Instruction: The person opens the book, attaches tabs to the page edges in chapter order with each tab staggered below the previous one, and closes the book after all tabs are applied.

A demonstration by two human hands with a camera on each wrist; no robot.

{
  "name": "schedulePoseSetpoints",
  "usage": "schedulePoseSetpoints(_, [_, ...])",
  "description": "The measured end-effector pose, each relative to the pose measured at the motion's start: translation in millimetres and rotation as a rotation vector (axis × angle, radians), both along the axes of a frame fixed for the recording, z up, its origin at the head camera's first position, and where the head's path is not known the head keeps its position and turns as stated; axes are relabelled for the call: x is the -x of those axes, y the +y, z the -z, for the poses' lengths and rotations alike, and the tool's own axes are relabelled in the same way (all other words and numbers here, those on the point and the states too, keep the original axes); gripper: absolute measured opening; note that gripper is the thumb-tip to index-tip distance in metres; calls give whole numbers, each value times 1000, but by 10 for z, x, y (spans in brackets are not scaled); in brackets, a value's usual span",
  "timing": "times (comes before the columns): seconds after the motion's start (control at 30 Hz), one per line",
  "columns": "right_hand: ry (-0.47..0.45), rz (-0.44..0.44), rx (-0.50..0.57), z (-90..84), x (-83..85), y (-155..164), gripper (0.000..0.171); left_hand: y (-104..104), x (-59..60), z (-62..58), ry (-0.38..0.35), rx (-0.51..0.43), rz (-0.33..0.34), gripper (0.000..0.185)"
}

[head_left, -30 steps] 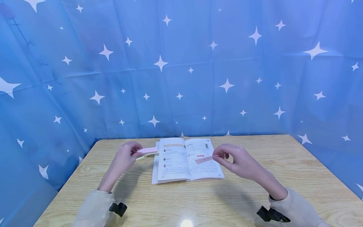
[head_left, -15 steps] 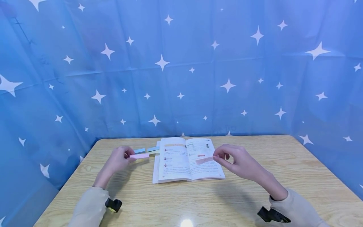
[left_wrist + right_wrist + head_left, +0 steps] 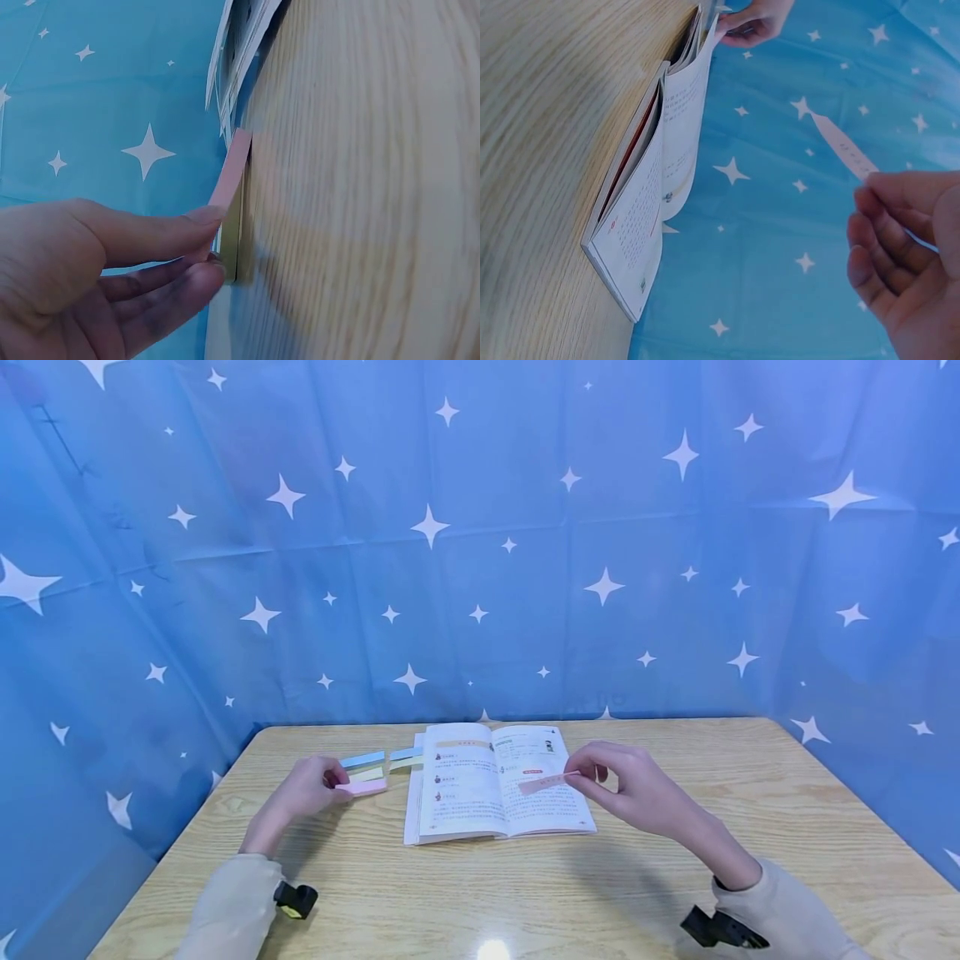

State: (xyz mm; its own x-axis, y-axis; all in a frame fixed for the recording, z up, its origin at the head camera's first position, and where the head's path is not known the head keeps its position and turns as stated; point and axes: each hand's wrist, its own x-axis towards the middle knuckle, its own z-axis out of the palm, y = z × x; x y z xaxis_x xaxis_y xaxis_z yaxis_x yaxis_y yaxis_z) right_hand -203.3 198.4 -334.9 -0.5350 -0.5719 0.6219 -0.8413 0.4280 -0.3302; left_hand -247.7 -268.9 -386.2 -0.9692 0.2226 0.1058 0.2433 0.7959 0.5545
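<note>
An open book [image 3: 498, 781] lies on the wooden table [image 3: 525, 885], also seen edge-on as the book [image 3: 660, 195] in the right wrist view. My left hand [image 3: 307, 787] pinches a pink sticky-note pad [image 3: 363, 787] down at the tabletop, left of the book; the pad [image 3: 231, 176] shows between thumb and fingers in the left wrist view. My right hand [image 3: 626, 785] pinches a single pink strip [image 3: 546, 782] above the right page; the strip [image 3: 844, 147] sticks up from the fingertips.
Blue and yellow sticky-note pads [image 3: 378, 762] lie on the table just behind the pink pad. A blue star-patterned cloth [image 3: 480, 543] closes in the table at the back and both sides.
My left hand has carried the pink pad away from the book, leftward and down to the table beside the other pads. My right hand has held still with its strip.
</note>
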Motion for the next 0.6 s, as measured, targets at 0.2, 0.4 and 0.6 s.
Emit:
schedulePoseSetpoints(0.2, [-7,-1,-1,7,3,2,21,-47,-16,17,-36,-4,36,13])
schedulePoseSetpoints(0.4, [-18,8,-2,17,15,14,20,-49,-19,16,-69,12,4,12])
schedulePoseSetpoints(0.6, [-49,29,2,39,64,40,17,-66,-13,20,-82,17,-2,12])
